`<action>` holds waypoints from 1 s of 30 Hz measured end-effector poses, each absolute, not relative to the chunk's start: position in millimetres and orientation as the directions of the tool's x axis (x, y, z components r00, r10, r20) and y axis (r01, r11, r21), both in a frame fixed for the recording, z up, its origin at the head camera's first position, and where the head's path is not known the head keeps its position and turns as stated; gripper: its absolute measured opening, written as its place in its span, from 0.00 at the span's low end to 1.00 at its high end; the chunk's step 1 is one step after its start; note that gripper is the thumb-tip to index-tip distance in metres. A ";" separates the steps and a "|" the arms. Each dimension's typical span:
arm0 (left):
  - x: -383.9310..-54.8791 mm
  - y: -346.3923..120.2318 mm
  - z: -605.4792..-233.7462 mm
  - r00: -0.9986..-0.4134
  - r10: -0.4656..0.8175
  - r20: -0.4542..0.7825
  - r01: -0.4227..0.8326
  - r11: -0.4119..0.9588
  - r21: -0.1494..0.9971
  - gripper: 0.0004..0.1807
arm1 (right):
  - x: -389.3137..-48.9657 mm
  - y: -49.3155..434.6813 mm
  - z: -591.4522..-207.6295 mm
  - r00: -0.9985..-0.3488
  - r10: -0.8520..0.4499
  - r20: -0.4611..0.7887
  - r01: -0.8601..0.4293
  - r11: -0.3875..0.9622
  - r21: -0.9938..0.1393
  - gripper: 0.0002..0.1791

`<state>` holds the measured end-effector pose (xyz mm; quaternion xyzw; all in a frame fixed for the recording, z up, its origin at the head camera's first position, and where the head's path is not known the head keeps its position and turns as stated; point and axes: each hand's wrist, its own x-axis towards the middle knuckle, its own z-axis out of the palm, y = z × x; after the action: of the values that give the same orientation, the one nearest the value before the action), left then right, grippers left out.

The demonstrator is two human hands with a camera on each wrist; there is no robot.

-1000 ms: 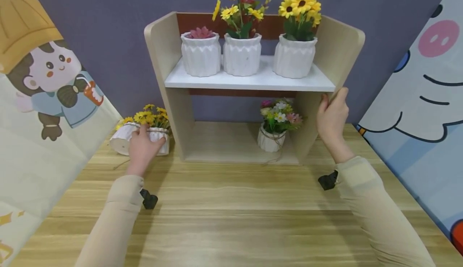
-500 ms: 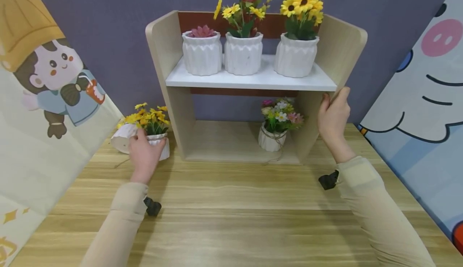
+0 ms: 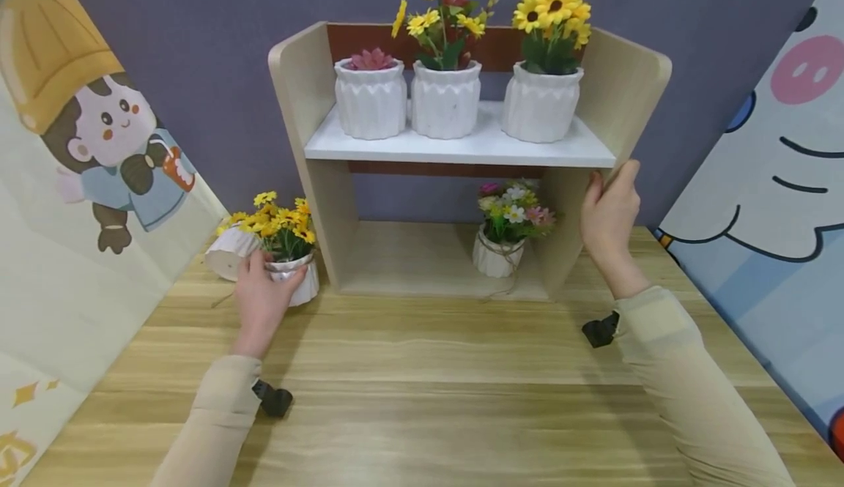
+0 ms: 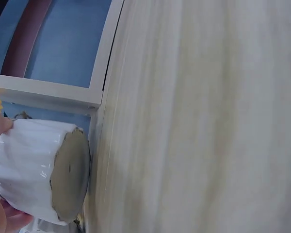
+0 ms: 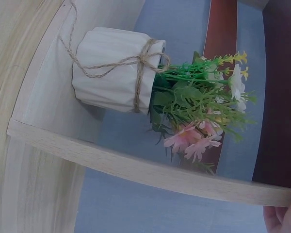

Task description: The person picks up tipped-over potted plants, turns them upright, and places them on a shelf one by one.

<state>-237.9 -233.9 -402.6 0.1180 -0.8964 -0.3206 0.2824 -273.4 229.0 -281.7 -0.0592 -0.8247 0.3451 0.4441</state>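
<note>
My left hand (image 3: 258, 300) grips a white flowerpot (image 3: 305, 287) of yellow daisies (image 3: 286, 227), just left of the wooden shelf (image 3: 409, 253). In the left wrist view the round unglazed base of that flowerpot (image 4: 70, 177) shows, with fingertips and thumb on opposite sides of its wall. Behind the hand, another white pot (image 3: 226, 254) lies on its side with its base facing forward. My right hand (image 3: 612, 216) holds the shelf's right side panel (image 3: 620, 91), thumb on the inner face; the right wrist view catches only some fingers (image 5: 276, 217) beside the panel edge.
On the upper board stand a pot with a red succulent (image 3: 371, 100) and two pots with yellow flowers, one mid-left (image 3: 445, 102) and one right (image 3: 542, 106). A twine-tied pot of mixed flowers (image 3: 497, 255) sits lower right inside. The wooden table (image 3: 428, 384) extends in front.
My left hand has drawn the daisy pot slightly forward and right, away from the lying pot. More of its yellow flowers and leaves now show. My right hand keeps its hold on the panel.
</note>
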 end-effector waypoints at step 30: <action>-204.5 -247.8 -405.0 -0.902 -0.332 0.275 -0.061 0.729 0.681 0.31 | -274.6 229.8 -282.2 -0.596 0.401 0.696 -0.217 0.754 -0.621 0.20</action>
<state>-204.5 -247.8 -405.0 0.1080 -0.9096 -0.3516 0.1931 -274.6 229.8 -282.2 -0.0561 -0.8233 0.3465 0.4461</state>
